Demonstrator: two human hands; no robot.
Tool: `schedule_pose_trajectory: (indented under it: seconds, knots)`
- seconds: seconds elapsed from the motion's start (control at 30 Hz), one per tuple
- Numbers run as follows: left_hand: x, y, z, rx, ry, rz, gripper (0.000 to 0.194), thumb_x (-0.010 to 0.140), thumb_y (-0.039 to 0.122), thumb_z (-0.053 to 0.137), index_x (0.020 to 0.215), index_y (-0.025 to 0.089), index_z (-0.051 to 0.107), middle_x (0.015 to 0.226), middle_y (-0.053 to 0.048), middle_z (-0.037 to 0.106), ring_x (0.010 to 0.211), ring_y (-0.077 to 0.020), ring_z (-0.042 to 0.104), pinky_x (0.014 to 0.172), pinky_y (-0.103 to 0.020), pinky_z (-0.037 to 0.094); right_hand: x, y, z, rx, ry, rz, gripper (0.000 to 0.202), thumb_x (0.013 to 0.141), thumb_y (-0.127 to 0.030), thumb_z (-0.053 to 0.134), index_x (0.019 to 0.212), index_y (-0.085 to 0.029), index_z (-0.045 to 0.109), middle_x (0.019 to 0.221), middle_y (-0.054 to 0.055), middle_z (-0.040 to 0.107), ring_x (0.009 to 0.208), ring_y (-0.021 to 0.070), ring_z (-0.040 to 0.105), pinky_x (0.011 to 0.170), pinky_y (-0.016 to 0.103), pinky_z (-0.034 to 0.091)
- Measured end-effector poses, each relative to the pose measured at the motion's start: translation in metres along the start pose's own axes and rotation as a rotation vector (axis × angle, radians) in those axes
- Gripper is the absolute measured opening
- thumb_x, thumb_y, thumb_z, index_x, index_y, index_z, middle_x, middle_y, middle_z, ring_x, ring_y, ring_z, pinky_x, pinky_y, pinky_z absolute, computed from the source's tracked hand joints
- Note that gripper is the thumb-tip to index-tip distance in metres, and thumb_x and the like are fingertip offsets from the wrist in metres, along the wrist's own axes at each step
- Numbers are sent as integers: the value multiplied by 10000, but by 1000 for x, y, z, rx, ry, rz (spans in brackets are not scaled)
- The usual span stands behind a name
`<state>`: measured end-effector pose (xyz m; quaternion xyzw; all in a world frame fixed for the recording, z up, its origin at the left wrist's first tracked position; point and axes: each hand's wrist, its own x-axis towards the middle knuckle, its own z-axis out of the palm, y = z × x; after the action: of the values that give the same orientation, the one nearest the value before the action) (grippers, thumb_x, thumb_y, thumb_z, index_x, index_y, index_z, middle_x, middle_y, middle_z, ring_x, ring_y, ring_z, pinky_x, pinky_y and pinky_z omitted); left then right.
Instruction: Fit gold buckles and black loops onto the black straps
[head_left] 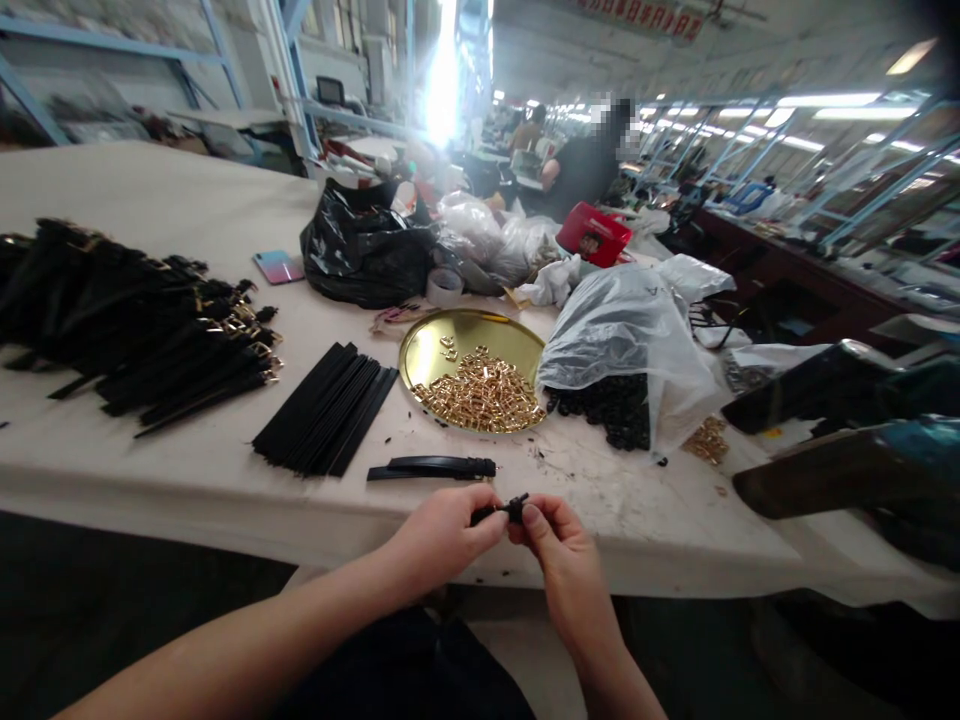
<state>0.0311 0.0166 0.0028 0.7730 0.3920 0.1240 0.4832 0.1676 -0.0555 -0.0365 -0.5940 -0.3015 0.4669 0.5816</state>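
Observation:
At the table's front edge my left hand (448, 532) is closed on a black strap (482, 514), of which only a short end shows. My right hand (564, 548) pinches a small black piece (517, 508) at that end; its exact shape is too small to tell. Just beyond my hands lies another black strap (431, 467) with a fitted end. A stack of flat black straps (326, 410) rests to the left of it. Behind, a round gold tray (420, 345) holds a heap of small gold buckles (487, 392).
Bundled black straps with buckles (187, 330) cover the left side. A phone (277, 267), black plastic bag (364, 245) and tape roll (444, 287) stand behind. Right are a clear bag (622, 330) over small black pieces (619, 410) and dark rolls (840, 470). A person (589, 165) sits farther back.

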Motion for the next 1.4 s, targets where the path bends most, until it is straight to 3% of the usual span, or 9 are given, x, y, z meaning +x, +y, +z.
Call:
schedule_pose_trajectory:
  seconds: [0.23,0.33,0.47,0.6,0.7,0.83,1.03,1.2,1.4]
  knots:
    - [4,-9,4,-86,-48,3,161,797,238,419,898,182,531,762,7,596,677,-128,512,597,-212,358,6,4,2,148,46,103,291,682,-353,689,895,-217,544,689,-45,576,605,102,537,618,243,428]
    - [8,-10,4,-168,-54,-32,195,769,184,424,957,178,471,734,11,600,669,-126,524,610,-218,383,7,4,5,149,-17,155,280,686,-359,678,878,-199,550,722,-23,579,610,111,529,619,260,433]
    - [15,-20,6,-351,-46,-141,201,751,219,465,936,182,395,620,50,559,499,-99,495,485,-200,383,3,2,10,-131,79,-40,220,689,-365,669,782,-197,562,716,-4,573,678,153,528,645,283,427]
    - [18,-31,6,-437,-72,-242,169,726,295,519,765,185,397,598,44,549,438,-95,499,411,-190,371,0,3,6,-159,-42,-209,241,810,-423,511,800,-202,606,823,29,558,786,174,520,704,295,406]
    - [16,-31,4,-389,-154,-240,161,723,319,519,710,165,471,613,28,563,458,-92,494,410,-185,365,2,7,2,-21,-103,-37,236,841,-401,480,760,-207,589,733,-2,525,706,139,491,671,267,385]
    - [11,-25,-1,-359,-201,-168,184,758,328,478,753,160,551,667,24,574,533,-92,500,476,-183,392,6,13,0,186,-217,237,270,740,-390,634,936,-219,564,783,-6,564,698,131,494,677,264,382]
    - [6,-25,-4,-27,-115,-134,189,721,355,539,765,171,547,701,14,596,618,-129,530,524,-204,364,5,18,-1,332,-377,410,244,653,-322,731,772,-174,577,695,-22,549,599,91,460,580,212,342]
    - [-2,-24,-5,-178,-314,-173,224,734,350,520,849,164,569,704,9,608,608,-133,548,506,-195,388,-5,15,-2,460,-483,490,308,596,-319,769,678,-173,511,642,-21,536,598,100,476,556,205,338]
    - [-19,-12,-20,-199,-468,-139,198,753,294,478,866,167,578,735,9,617,619,-127,553,550,-200,411,-19,4,-6,421,-442,424,336,607,-368,745,653,-175,475,634,-36,459,585,91,413,565,207,341]
